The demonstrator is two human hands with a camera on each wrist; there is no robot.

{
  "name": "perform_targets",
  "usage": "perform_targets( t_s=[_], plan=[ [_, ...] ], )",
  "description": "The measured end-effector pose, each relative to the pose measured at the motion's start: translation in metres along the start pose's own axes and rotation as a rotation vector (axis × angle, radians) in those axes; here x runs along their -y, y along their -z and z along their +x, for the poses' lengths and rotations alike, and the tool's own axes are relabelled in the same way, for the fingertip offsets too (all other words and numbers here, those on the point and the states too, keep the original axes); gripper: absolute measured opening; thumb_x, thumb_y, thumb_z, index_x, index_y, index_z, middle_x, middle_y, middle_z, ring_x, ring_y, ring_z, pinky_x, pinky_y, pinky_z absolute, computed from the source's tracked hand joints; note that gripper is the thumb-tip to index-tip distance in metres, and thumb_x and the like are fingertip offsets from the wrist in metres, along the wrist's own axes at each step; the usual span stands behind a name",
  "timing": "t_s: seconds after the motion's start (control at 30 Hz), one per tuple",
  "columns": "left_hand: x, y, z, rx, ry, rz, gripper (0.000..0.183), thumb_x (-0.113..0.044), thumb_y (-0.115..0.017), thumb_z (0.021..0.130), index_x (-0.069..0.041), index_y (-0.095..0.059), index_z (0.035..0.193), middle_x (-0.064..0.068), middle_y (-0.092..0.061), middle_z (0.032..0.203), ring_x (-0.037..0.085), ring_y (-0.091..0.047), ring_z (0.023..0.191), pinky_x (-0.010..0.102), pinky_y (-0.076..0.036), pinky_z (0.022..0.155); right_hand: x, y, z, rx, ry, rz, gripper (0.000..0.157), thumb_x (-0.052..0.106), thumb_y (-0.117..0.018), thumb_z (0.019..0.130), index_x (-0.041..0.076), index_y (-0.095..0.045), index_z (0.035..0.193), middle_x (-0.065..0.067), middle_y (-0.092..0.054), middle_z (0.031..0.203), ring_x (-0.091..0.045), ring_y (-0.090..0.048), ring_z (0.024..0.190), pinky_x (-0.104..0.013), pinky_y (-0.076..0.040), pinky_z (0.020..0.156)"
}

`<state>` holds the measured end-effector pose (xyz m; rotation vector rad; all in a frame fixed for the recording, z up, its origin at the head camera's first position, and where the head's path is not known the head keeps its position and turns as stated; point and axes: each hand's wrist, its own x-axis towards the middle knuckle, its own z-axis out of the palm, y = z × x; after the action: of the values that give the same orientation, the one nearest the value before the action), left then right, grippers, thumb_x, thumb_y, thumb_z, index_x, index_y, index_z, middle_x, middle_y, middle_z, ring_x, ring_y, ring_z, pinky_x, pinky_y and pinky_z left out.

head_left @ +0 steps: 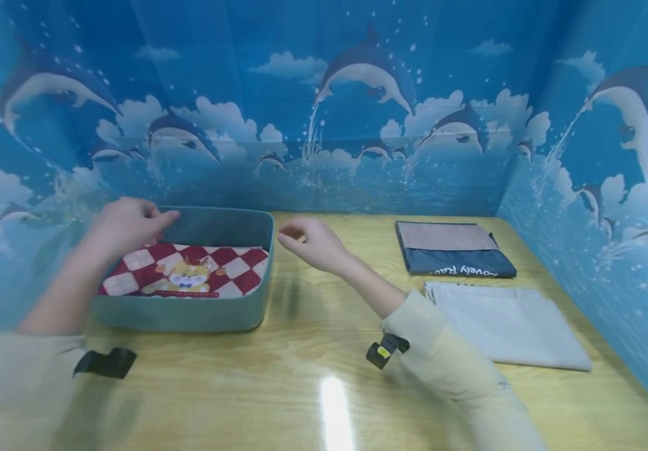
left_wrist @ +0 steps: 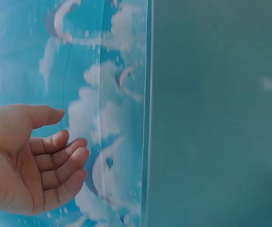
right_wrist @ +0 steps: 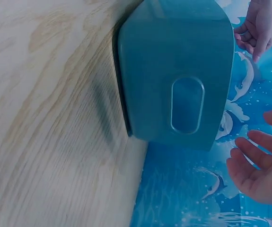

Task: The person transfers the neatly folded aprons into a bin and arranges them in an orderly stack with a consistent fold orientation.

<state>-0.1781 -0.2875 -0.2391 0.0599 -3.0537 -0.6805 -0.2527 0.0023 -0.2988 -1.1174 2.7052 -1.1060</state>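
Note:
A teal storage bin point(head_left: 183, 313) stands on the left of the table, and a folded red-and-white checkered cloth point(head_left: 245, 270) with a cartoon animal on it lies inside. My left hand point(head_left: 126, 224) hovers over the bin's left side, fingers loosely bent and holding nothing. In the left wrist view that hand point(left_wrist: 41, 163) shows an empty palm beside the bin's wall point(left_wrist: 216, 118). Just off the bin's right side is my right hand point(head_left: 315, 243), also empty, its fingers relaxed. The right wrist view shows it point(right_wrist: 263, 161) near the bin's end wall with an oval handle slot point(right_wrist: 188, 105).
At the back right lies a folded dark cloth item point(head_left: 453, 260) with a tan panel and white lettering. In front of it is a folded light grey cloth point(head_left: 509, 326). A dolphin-print curtain point(head_left: 329, 169) encloses the wooden table point(head_left: 233, 388) at the back and sides.

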Motion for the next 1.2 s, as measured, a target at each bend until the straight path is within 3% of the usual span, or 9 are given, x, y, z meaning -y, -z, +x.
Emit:
perform_targets(
  t_s=[0.17,0.37,0.47,0.6,0.77,0.93,1.2],
  plan=[
    [-0.025,-0.012,-0.007,-0.054,-0.081,0.04,0.047,-0.043,-0.048,0.095,-0.005,-0.05,0.067,0.005,-0.042,0.052,0.022,-0.043,0.048,0.032,-0.035,0.047,-0.002,0.007,-0.011,-0.001,0.077,-0.104,0.034,0.024,-0.053,0.095,0.005,-0.058,0.123,-0.009,-0.06,0.12,-0.02,-0.055,0.106,-0.031,-0.046,0.09],
    [-0.053,-0.026,-0.013,-0.037,-0.109,0.146,0.039,-0.038,-0.059,0.09,0.001,-0.059,0.095,0.005,-0.054,0.061,0.02,-0.052,0.056,0.033,-0.044,0.048,-0.006,0.013,-0.023,-0.035,0.184,-0.252,0.034,0.027,-0.056,0.094,0.005,-0.059,0.12,-0.008,-0.059,0.118,-0.021,-0.053,0.11,-0.036,-0.042,0.095],
    [-0.064,-0.034,-0.016,-0.028,-0.133,0.203,0.042,-0.039,-0.062,0.087,0.001,-0.057,0.099,0.005,-0.054,0.062,0.019,-0.052,0.055,0.031,-0.045,0.047,-0.011,0.011,-0.028,-0.082,0.269,-0.349,0.035,0.028,-0.058,0.092,0.006,-0.059,0.119,-0.008,-0.06,0.116,-0.022,-0.052,0.109,-0.036,-0.043,0.094],
    [-0.074,-0.047,-0.019,-0.066,-0.221,0.26,0.04,-0.038,-0.068,0.083,-0.001,-0.059,0.095,0.004,-0.053,0.064,0.018,-0.051,0.055,0.028,-0.045,0.046,-0.018,0.009,-0.035,-0.142,0.375,-0.475,0.04,0.03,-0.061,0.09,0.006,-0.058,0.122,-0.009,-0.06,0.114,-0.022,-0.053,0.107,-0.036,-0.045,0.09],
    [-0.082,-0.064,-0.021,-0.189,-0.415,0.316,0.036,-0.035,-0.072,0.08,-0.002,-0.064,0.092,0.006,-0.057,0.071,0.02,-0.053,0.063,0.03,-0.048,0.052,-0.023,0.012,-0.046,-0.184,0.451,-0.559,0.041,0.03,-0.064,0.088,0.005,-0.059,0.119,-0.009,-0.06,0.113,-0.024,-0.053,0.106,-0.037,-0.044,0.091],
    [-0.09,-0.083,-0.02,-0.319,-0.6,0.36,0.037,-0.037,-0.074,0.078,-0.002,-0.065,0.088,0.008,-0.06,0.076,0.023,-0.054,0.068,0.033,-0.048,0.056,-0.031,0.018,-0.057,-0.196,0.474,-0.607,0.04,0.03,-0.066,0.085,0.003,-0.06,0.115,-0.011,-0.06,0.111,-0.025,-0.054,0.104,-0.038,-0.044,0.092],
    [-0.105,-0.109,-0.018,-0.395,-0.69,0.381,0.049,-0.045,-0.073,0.075,-0.002,-0.066,0.098,0.011,-0.063,0.09,0.028,-0.057,0.084,0.04,-0.049,0.072,-0.046,0.027,-0.076,-0.179,0.41,-0.625,0.044,0.029,-0.067,0.084,0.002,-0.057,0.118,-0.012,-0.059,0.113,-0.027,-0.053,0.105,-0.041,-0.043,0.092]
  ],
)
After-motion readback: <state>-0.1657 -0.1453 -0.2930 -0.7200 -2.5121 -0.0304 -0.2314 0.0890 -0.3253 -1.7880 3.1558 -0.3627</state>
